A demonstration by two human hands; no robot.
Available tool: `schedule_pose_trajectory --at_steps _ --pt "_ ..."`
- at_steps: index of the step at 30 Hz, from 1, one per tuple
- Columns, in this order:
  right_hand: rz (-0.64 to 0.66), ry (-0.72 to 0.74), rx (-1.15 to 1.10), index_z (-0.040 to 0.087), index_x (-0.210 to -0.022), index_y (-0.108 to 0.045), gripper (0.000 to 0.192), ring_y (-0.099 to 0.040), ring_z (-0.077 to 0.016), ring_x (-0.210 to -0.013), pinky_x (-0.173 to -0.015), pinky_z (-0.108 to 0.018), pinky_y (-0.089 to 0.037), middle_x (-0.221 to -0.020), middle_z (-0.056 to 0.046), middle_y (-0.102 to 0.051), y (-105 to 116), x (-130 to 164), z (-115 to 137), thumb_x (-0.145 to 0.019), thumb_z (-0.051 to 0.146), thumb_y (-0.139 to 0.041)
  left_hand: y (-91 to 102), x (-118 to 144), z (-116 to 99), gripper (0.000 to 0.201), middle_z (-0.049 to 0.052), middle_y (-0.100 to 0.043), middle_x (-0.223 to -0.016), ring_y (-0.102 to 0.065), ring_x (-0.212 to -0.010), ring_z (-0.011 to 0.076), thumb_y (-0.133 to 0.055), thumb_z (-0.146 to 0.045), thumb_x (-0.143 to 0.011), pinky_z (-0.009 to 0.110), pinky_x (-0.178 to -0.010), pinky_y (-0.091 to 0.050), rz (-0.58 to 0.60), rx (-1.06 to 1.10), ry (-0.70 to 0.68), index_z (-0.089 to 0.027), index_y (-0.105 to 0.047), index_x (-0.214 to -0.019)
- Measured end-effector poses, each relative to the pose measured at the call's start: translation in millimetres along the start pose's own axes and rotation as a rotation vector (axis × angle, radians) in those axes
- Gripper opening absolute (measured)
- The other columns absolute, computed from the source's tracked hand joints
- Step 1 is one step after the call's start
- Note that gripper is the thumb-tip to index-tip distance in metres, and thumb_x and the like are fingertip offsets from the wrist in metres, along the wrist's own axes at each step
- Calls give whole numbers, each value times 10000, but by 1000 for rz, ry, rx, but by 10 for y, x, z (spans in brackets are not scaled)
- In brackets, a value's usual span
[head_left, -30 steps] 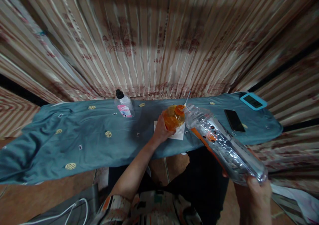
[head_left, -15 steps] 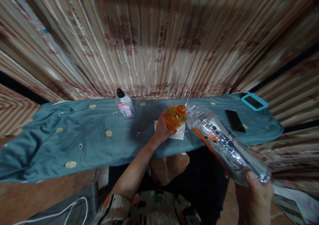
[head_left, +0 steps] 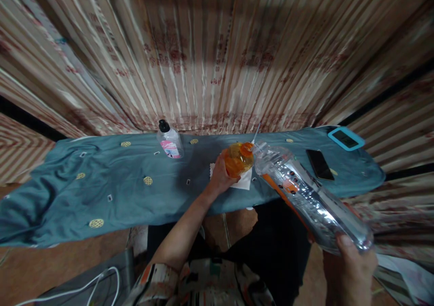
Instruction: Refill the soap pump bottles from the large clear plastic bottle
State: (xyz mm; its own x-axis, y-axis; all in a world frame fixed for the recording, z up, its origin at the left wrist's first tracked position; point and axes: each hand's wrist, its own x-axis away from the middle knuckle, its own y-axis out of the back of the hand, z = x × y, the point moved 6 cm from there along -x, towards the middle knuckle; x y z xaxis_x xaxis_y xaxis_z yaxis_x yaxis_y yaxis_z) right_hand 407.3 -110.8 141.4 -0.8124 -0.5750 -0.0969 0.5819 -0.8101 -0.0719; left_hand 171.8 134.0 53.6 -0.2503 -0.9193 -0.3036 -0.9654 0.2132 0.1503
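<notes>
My left hand (head_left: 222,178) is wrapped round a bottle of orange liquid (head_left: 235,160), just above a white napkin (head_left: 244,182). With its fingers round the base, my right hand (head_left: 351,256) holds a large clear plastic bottle (head_left: 305,197) with an orange-marked label. This bottle is tilted, its neck pointing left at the mouth of the orange bottle. The two mouths meet or nearly meet; I cannot tell if they touch. Behind them a thin white stick-like thing (head_left: 256,133) slants up.
A clear pump bottle (head_left: 171,144) with a black top stands at the back left of the cloth-covered board (head_left: 129,206). On the right lie a dark phone (head_left: 319,164) and a blue-framed device (head_left: 346,138). A curtain (head_left: 203,62) hangs behind. White cables (head_left: 98,276) lie at lower left.
The base of the clear bottle and my right hand have shifted slightly to the right and down. My left hand and the orange bottle look almost unmoved.
</notes>
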Motion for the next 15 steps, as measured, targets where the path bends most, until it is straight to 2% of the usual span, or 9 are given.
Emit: schedule_pose_trajectory --at_steps 4,10,12,15 --pt "-28 11 30 225 -1439 -680 967 -599 -288 -1068 -886 -477 -633 -1324 -120 -636 91 29 -17 -581 568 -963 10 -5 -15 973 112 -667 -1475 -616 -1434 390 -968 -138 -585 624 -1294 -463 3 -13 -14 -253 -545 -1455" --pt "78 77 128 252 -1555 -623 975 -652 -323 -1155 -703 -334 -622 -1438 -128 -650 225 0 -102 -667 524 -918 -20 -2 75 1009 118 -651 -1492 -599 -1443 378 -975 -115 -558 595 -1293 -461 0 23 2 -257 -527 -1451" --pt "82 68 130 251 -1548 -634 1009 -662 -334 -1153 -725 -363 -644 -1446 -131 -661 273 -21 -145 -628 520 -949 -31 2 115 1027 128 -633 -1517 -593 -1451 374 -958 -115 -566 597 -1284 -471 -4 39 17 -255 -500 -1474" --pt "72 31 140 261 -1585 -606 1071 -628 -407 -1302 -998 -552 -634 -1529 -134 -635 312 -27 -187 -622 573 -958 -44 3 141 1044 133 -614 -1545 -584 -1467 380 -953 -135 -573 610 -1286 -470 2 39 15 -259 -478 -1494"
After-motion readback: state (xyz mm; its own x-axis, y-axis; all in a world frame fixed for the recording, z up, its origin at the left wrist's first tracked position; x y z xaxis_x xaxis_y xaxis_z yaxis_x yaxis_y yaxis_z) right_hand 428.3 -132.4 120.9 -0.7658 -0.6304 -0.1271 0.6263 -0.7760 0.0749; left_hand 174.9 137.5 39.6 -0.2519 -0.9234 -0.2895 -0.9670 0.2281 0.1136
